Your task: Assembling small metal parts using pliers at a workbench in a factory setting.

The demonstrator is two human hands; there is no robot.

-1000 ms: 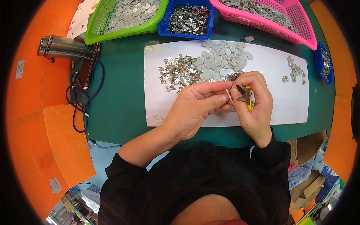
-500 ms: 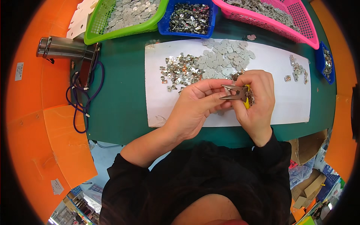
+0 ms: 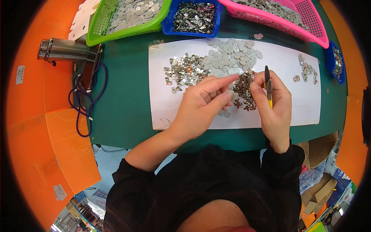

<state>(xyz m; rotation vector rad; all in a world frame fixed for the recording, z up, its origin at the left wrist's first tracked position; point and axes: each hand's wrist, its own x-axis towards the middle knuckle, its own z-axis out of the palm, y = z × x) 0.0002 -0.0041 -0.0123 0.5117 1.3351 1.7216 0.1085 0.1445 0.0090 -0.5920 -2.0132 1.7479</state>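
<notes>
My left hand (image 3: pixel 205 101) is above the white board (image 3: pixel 297 110), thumb and fingers closed on a small grey metal plate (image 3: pixel 232 96), which is partly hidden and blurred. To its right, my right hand (image 3: pixel 279 110) grips needle-nose pliers (image 3: pixel 269 86) with yellow handles, jaws pointing away from me. Its thumb and fingertips are at the right edge of a pile of small bronze-coloured metal parts (image 3: pixel 243 86); whether they pinch one I cannot make out. Beyond the hands lie a pile of flat grey plates (image 3: pixel 234 56) and, further left, a pile of shiny silver clips (image 3: pixel 185 69).
Along the far edge stand a green basket (image 3: pixel 127 37), a blue bin (image 3: pixel 189 34) and a pink basket (image 3: pixel 278 31), all holding metal parts. A few joined pieces (image 3: pixel 305 70) lie at right, near a small blue bin (image 3: pixel 331 63). A steel flask (image 3: pixel 65 50) and purple cord (image 3: pixel 102 91) are at left.
My right hand has moved right, away from my left hand, to the bronze-coloured pile. The pliers have swung from pointing left to pointing away from me. My left hand stays nearly in place.
</notes>
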